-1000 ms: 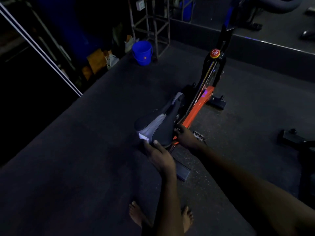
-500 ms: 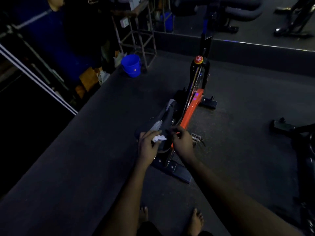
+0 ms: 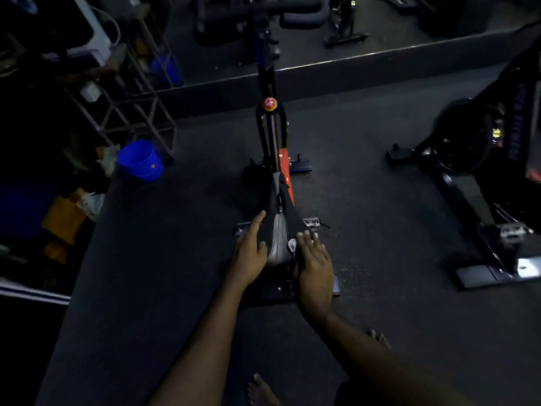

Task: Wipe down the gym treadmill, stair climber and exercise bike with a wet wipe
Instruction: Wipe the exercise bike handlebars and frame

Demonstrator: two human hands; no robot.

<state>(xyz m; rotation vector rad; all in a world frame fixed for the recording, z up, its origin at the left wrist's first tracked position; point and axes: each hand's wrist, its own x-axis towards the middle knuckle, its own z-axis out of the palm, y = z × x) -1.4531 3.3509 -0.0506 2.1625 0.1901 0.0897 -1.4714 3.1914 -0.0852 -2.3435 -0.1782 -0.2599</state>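
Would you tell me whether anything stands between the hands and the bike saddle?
Nothing visible does. The left hand lies flat on the left side of the saddle and the right hand on its right, with the white wipe showing on the saddle beside the right hand.

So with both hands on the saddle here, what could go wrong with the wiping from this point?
1. The wipe is a small bunched wad peeking out beside the right hand, so it may cover only a strip of the saddle.
2. The room is very dim, so missed spots would be hard to see.
3. A bare foot stands close behind the bike's rear base; a stubbed toe seems possible.
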